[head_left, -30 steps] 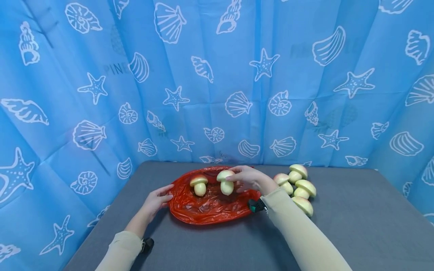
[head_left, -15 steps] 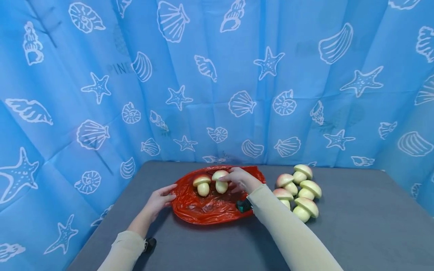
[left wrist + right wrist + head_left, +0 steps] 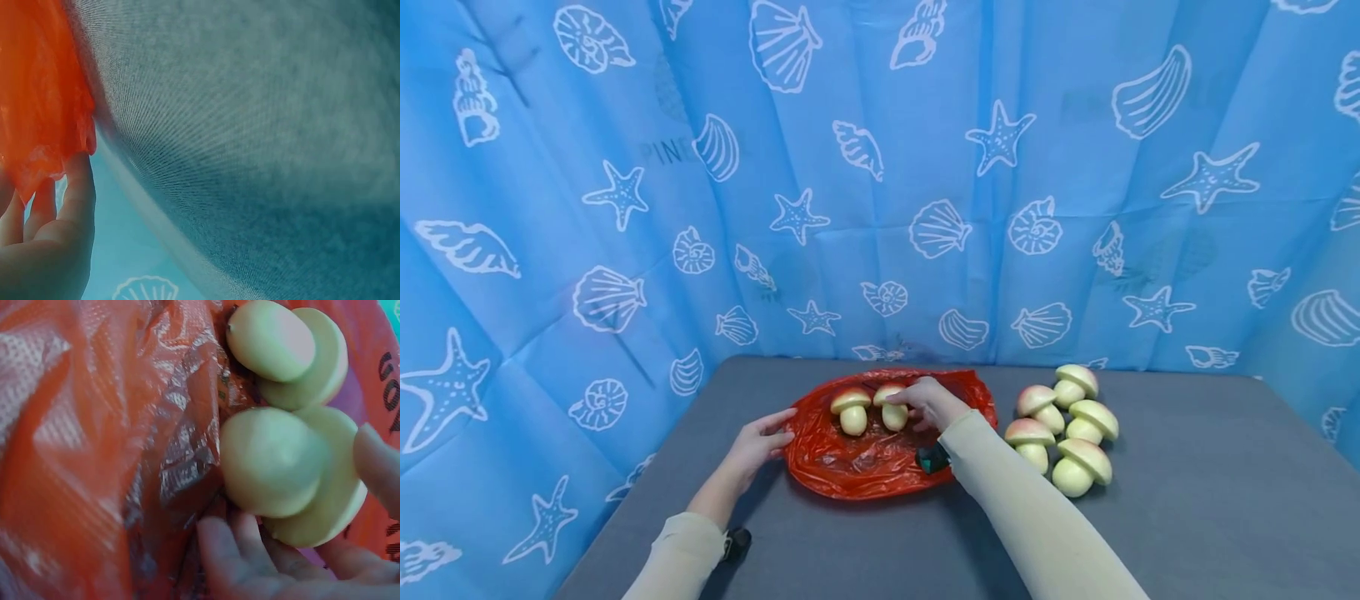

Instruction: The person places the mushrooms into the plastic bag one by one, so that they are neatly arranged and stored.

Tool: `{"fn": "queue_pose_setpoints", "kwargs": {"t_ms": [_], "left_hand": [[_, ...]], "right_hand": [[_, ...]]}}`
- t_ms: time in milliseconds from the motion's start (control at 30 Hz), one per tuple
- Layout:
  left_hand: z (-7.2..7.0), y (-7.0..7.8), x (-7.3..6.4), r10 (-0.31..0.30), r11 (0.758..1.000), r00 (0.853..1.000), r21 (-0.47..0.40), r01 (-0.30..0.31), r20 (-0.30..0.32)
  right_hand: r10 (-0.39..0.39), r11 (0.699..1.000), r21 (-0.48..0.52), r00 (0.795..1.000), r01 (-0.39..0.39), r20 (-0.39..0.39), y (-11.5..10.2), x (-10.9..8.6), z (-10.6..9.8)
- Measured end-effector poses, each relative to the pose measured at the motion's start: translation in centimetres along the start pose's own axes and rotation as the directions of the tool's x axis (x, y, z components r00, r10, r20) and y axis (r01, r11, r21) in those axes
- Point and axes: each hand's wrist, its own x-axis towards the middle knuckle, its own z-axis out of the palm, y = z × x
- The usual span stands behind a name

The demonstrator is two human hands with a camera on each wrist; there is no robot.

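A red plastic bag point(image 3: 850, 467) lies spread on the table with two toy mushrooms on it. My right hand point(image 3: 928, 402) holds the right-hand toy mushroom point(image 3: 893, 417), thumb on its cap and fingers along the other side in the right wrist view. Close beside it, the other toy mushroom point(image 3: 852, 419) stands on its stem, untouched. At the bag's left edge is my left hand point(image 3: 758, 446). Its fingers point(image 3: 78, 187) look fairly straight and their tips touch the plastic; the bag partly hides them in the left wrist view.
Several more toy mushrooms point(image 3: 1072, 467) with pale stems and reddish-yellow caps sit in a cluster right of the bag, beside my right sleeve. The grey table point(image 3: 1210, 500) ends at the back against a blue curtain point(image 3: 880, 208) with white shells and starfish.
My right hand has carried its mushroom leftward and down onto the bag, close to the other one. The left hand stays at the bag's edge. The head view has shifted slightly.
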Motion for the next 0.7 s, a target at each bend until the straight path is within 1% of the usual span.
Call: {"fn": "queue_pose_setpoints", "kwargs": {"t_ms": [100, 167, 333, 400, 567, 700], "left_hand": [[0.0, 0.0, -0.1, 0.001, 1.000, 1.000, -0.004, -0.001, 0.003], [0.0, 0.0, -0.1, 0.003, 1.000, 1.000, -0.010, -0.003, 0.007], [0.0, -0.1, -0.1, -0.005, 1.000, 1.000, -0.014, 0.005, 0.003], [0.1, -0.2, -0.1, -0.007, 1.000, 1.000, -0.017, 0.007, 0.003], [0.2, -0.1, -0.1, 0.001, 1.000, 1.000, -0.017, -0.001, 0.006], [0.3, -0.1, 0.0, 0.003, 1.000, 1.000, -0.012, -0.003, 0.008]], "right_hand": [[0.013, 1.000, 0.007, 0.999, -0.012, -0.030, 0.2, 0.1, 0.2], [0.020, 1.000, 0.024, 0.999, -0.019, -0.036, 0.4, 0.3, 0.2], [0.046, 0.995, 0.086, 0.999, -0.045, -0.018, 1.0, 2.1, 0.2], [0.052, 0.993, 0.104, 0.998, -0.050, -0.022, 1.1, 2.4, 0.3], [0.039, 0.994, 0.108, 0.998, -0.034, -0.050, 0.8, 1.2, 0.5], [0.028, 0.993, 0.116, 0.999, -0.024, -0.033, 0.6, 0.3, 0.4]]}}
